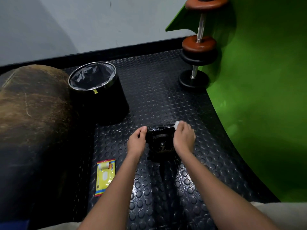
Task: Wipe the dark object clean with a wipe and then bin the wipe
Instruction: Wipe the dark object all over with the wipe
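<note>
A yellow wipe packet (105, 176) lies nearest on the black studded rubber floor (191, 180). Beyond it, the left hand (137, 141) grips the dark object (159, 138) on its left side, while the right hand (183, 136) pinches a white wipe (176, 124) against its far right edge. Farther off stand a lined black bin (98, 90), 2 dumbbells (198, 47), a green wall (265, 80) and a grey wall (83, 22).

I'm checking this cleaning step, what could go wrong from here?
The kettlebell looks glossy, perhaps wet, so it might slip from the left hand steadying it. The right hand pinches only a small wad of wipe, which may drop. The bin stands far left, so a toss could miss.
</note>
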Tool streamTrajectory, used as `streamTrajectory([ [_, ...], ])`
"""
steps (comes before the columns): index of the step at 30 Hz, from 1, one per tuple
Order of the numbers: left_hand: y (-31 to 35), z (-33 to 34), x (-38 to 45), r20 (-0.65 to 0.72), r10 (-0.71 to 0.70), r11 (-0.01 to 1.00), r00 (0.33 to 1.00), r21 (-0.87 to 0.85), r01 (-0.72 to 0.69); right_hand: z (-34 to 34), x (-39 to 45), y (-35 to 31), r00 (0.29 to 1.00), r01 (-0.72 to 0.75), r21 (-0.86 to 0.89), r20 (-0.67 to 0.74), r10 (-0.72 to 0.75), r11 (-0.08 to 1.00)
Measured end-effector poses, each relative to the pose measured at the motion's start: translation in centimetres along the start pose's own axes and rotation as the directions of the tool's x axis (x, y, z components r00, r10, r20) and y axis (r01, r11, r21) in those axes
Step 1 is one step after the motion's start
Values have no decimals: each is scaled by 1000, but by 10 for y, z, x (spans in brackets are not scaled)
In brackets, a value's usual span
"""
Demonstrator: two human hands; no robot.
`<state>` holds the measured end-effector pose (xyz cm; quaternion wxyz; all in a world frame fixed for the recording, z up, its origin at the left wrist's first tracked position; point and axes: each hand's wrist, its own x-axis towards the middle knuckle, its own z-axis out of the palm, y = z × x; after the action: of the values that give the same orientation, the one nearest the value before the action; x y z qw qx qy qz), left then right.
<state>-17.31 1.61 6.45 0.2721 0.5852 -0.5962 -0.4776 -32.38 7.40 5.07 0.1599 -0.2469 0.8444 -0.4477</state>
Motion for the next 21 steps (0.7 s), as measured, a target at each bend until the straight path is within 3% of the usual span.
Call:
streamTrajectory([
  [4,0,0,1,-8,1,1000,1000,-5,-1,4,-12,-2,896,440,-247,55,-440,864],
  [7,-1,0,2,-6,4,1000,1000,-7,-4,8,-14,3,783,618,-277,142,-605,735],
  [9,-1,-1,2,0,0,1000,1000,-12,0,5,-7,8,756,653,-250,162,-634,715],
  [11,-1,-1,2,13,-3,1000,1000,-19,3,-3,4,11,798,603,-218,145,-585,767],
  [13,0,-2,1,25,-4,1000,1000,-17,5,-10,14,15,885,464,-155,116,-450,872],
  [16,-1,-2,0,26,-2,1000,1000,-18,2,-15,22,14,978,129,34,162,-133,991],
  [18,-1,-1,1,25,-1,1000,1000,-18,1,-16,25,6,964,-149,70,234,129,986],
  [19,-1,-1,1,23,-2,1000,1000,-16,3,-17,25,1,951,-200,27,247,188,979],
  [21,-2,-1,1,19,-4,1000,1000,-14,4,-16,27,-6,972,-64,-140,218,94,988],
])
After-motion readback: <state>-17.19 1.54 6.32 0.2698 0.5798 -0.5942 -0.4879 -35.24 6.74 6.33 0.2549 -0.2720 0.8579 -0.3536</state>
